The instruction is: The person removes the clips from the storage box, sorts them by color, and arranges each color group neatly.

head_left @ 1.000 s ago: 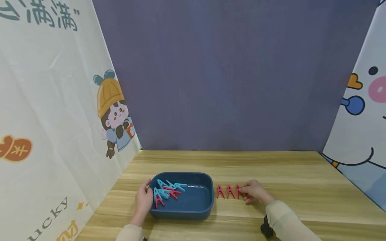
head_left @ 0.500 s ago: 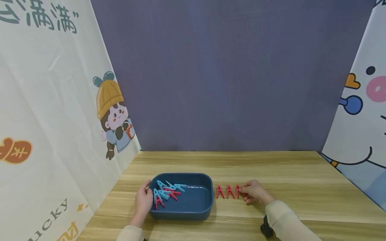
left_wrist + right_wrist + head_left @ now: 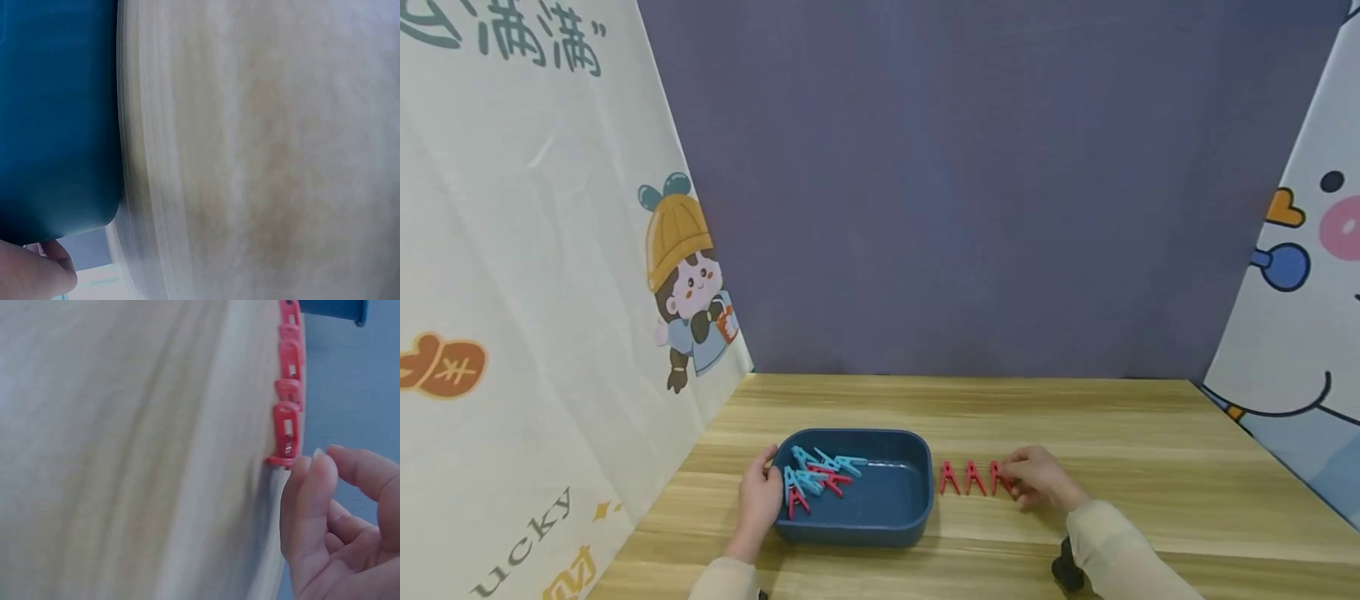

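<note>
A dark blue plastic bin [image 3: 850, 537] holds several light blue clothespins [image 3: 808, 481] and a few red ones [image 3: 831, 481] at its left end. My left hand [image 3: 758, 498] holds the bin's left end; in the left wrist view only part of this hand [image 3: 37, 272] shows below the bin [image 3: 56, 125]. Right of the bin, red clothespins stand in a row: a first [image 3: 949, 477], a second [image 3: 974, 477] and a third [image 3: 997, 478]. My right hand [image 3: 1037, 477] is at the third clothespin [image 3: 287, 431], fingertips beside its lower end, with nothing seen between thumb and forefinger.
The wood-grain table [image 3: 970, 408] meets a grey-blue backdrop [image 3: 970, 208] at its back edge. Printed sheets stand on the left [image 3: 550, 250] and right [image 3: 1285, 333]. A black wrist device [image 3: 1066, 567] sits under the right sleeve.
My right hand has drawn slightly right from the third red clothespin, and more of that clothespin shows. The left hand and the bin stay in place.
</note>
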A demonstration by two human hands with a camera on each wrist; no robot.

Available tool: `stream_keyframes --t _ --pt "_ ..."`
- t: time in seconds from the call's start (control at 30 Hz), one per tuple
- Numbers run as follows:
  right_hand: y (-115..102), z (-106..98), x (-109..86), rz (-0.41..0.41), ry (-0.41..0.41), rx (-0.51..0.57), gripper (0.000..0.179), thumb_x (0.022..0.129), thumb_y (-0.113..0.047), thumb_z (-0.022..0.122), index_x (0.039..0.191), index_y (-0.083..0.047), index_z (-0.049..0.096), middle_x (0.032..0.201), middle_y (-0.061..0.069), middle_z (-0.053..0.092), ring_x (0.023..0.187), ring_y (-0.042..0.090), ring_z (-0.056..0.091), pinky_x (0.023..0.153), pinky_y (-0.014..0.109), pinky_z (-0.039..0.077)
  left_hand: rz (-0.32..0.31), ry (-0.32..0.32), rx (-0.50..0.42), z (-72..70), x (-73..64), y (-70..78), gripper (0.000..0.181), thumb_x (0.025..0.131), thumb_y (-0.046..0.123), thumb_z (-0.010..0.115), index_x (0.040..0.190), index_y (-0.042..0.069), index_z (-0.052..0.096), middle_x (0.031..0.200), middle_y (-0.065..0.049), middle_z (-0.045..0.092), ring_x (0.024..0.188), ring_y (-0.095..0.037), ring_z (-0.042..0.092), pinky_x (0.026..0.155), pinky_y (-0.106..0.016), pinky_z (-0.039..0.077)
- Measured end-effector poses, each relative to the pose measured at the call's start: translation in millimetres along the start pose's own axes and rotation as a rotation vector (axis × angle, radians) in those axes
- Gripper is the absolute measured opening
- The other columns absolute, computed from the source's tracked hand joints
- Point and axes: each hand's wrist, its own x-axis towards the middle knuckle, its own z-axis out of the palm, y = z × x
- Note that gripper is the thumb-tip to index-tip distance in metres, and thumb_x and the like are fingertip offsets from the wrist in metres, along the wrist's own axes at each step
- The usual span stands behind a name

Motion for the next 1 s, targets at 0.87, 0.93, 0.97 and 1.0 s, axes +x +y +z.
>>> stream_keyframes --t 0.87,0.93,0.97,1.0 --pt "-44 10 6.0 -0.120 -0.035 -0.002 0.031 0.090 -0.010 0.053 0.114 0.010 0.052 0.093 0.018 0.054 0.064 0.019 0.056 0.051 0.028 0.047 -0.040 -0.010 -0.007 -0.8 -0.2 3.2 0.037 0.090 -0.003 0.039 0.126 -0.010 0.047 0.111 -0.023 0.054 0.078 -0.023 0.049 0.063 -0.031 0.041" --pt "-47 10 5.1 -0.119 -0.041 0.014 0.030 0.090 -0.010 0.053 0.114 0.008 0.053 0.095 0.019 0.053 0.066 0.021 0.057 0.053 0.029 0.048 -0.043 -0.013 -0.006 -0.9 -0.3 3.3 0.038 0.091 -0.002 0.039 0.127 -0.009 0.047 0.112 -0.023 0.054 0.078 -0.024 0.049 0.064 -0.032 0.041" --pt "-48 11 4.6 -0.120 -0.041 0.015 0.030 0.090 -0.011 0.053 0.114 0.007 0.053 0.097 0.020 0.053 0.068 0.023 0.057 0.054 0.031 0.048 -0.046 -0.017 -0.004 -0.8 -0.2 3.1 0.038 0.091 -0.002 0.039 0.127 -0.009 0.047 0.112 -0.023 0.053 0.079 -0.024 0.049 0.064 -0.032 0.041" --pt "-50 11 3.8 -0.121 -0.039 0.013 0.030 0.090 -0.011 0.053 0.114 0.007 0.053 0.098 0.020 0.054 0.070 0.025 0.058 0.056 0.032 0.049 -0.046 -0.018 -0.004 -0.9 -0.1 2.8 0.038 0.091 -0.002 0.039 0.127 -0.009 0.046 0.112 -0.023 0.053 0.079 -0.024 0.049 0.064 -0.032 0.041"
